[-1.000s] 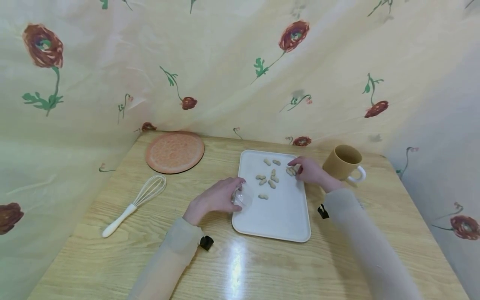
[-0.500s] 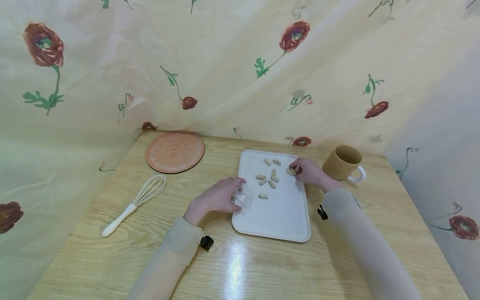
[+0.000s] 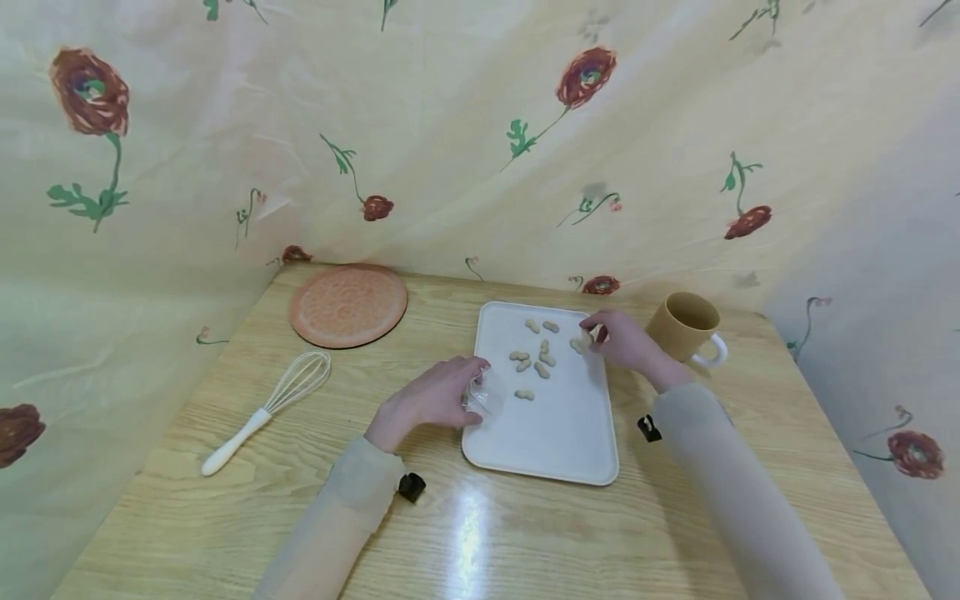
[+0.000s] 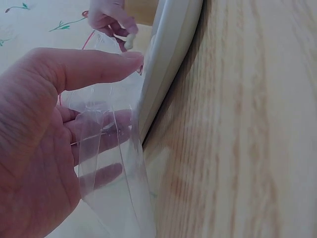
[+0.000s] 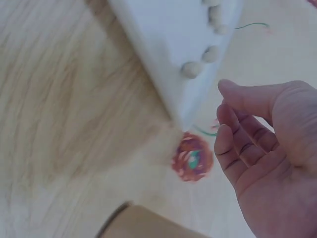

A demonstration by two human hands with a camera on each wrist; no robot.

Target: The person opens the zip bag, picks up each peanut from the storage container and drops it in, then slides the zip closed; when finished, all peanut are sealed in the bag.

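Observation:
My left hand (image 3: 435,393) holds a crumpled clear plastic bag (image 3: 484,397) over the left edge of the white tray (image 3: 546,442). In the left wrist view the bag (image 4: 111,148) lies between the left thumb and the spread fingers (image 4: 101,176). Several peanuts (image 3: 524,394) lie scattered on the tray. Over the far right edge, my right hand (image 3: 626,343) has its bent thumb and fingers around a peanut (image 3: 577,345); whether they touch it cannot be told. In the right wrist view a gap shows between those fingertips, beside the tray's peanuts (image 5: 191,70).
A brown mug (image 3: 678,327) with a white handle stands just right of the tray, close to the right forearm. A round pinkish-orange mat (image 3: 349,306) lies at the back left, and a white whisk (image 3: 258,417) lies in front of it. Floral cloth hangs behind the table.
My right hand shifts slightly near the same peanuts, its thumb and forefinger having drawn closer and then parted a little. The left hand and bag stay almost still. The head view has moved slightly.

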